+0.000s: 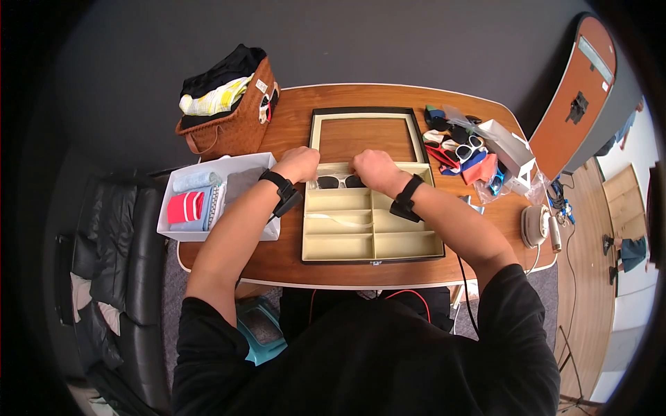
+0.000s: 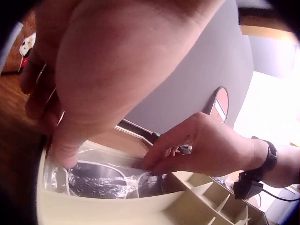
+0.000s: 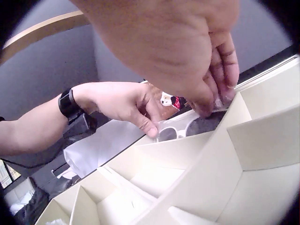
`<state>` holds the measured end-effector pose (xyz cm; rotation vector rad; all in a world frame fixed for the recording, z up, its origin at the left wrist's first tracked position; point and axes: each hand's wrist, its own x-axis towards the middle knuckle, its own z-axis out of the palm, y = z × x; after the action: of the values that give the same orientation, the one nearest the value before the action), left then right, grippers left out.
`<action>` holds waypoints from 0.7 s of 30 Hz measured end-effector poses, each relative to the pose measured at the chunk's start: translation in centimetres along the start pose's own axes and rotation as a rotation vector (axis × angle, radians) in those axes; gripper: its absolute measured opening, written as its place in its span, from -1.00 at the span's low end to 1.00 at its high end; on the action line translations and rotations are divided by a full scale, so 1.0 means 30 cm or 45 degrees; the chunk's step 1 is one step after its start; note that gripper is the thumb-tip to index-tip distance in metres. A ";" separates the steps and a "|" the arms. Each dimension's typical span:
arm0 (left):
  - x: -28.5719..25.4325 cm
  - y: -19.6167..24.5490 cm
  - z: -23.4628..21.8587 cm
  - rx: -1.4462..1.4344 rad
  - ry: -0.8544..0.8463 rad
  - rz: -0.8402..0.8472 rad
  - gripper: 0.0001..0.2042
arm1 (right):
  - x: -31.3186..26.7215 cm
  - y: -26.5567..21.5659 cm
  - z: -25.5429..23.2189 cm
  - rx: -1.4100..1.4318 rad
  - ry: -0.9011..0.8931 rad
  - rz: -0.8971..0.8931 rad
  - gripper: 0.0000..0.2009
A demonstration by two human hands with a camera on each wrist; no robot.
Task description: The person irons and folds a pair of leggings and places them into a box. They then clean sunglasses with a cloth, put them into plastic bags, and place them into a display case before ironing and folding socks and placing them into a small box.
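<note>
White-framed sunglasses (image 1: pixel 338 182) with dark lenses lie in a clear plastic sleeve within the back-left compartment of a cream-lined display case (image 1: pixel 338 244). At the sleeve's left end, my left hand (image 1: pixel 300 164) pinches it, thumb inside the compartment's edge. My right hand (image 1: pixel 378 171) grips the other end with curled fingertips, partly covering the right lens. Up close in the left wrist view, the plastic (image 2: pixel 98 180) looks shiny and crinkled over the lenses. The case's framed lid (image 1: pixel 416 135) is folded back behind it.
Left of the case stand a white box (image 1: pixel 260 161) of folded clothes and a brown basket (image 1: pixel 239 132) of garments. More sunglasses (image 1: pixel 466 149), pouches and a white carton (image 1: pixel 510 149) crowd the right side. A garment steamer (image 1: pixel 534 225) sits at the right edge.
</note>
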<state>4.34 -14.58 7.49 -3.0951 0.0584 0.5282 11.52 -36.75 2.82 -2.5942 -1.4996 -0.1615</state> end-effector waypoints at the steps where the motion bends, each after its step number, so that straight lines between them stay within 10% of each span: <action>1: -0.001 0.003 -0.006 -0.019 0.006 -0.029 -0.73 | -0.002 0.006 0.006 -0.002 0.002 0.004 -0.88; 10: 0.015 0.044 -0.004 0.057 0.158 -0.229 -0.55 | -0.043 0.000 0.027 -0.157 0.146 0.047 -0.87; 21: 0.021 0.043 0.080 0.320 0.448 0.009 -0.85 | -0.236 0.191 -0.142 0.324 0.115 0.216 -0.86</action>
<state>4.11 -15.88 5.02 -2.8987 0.1252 -0.0299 12.88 -46.34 5.48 -2.4585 -1.1788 -0.0635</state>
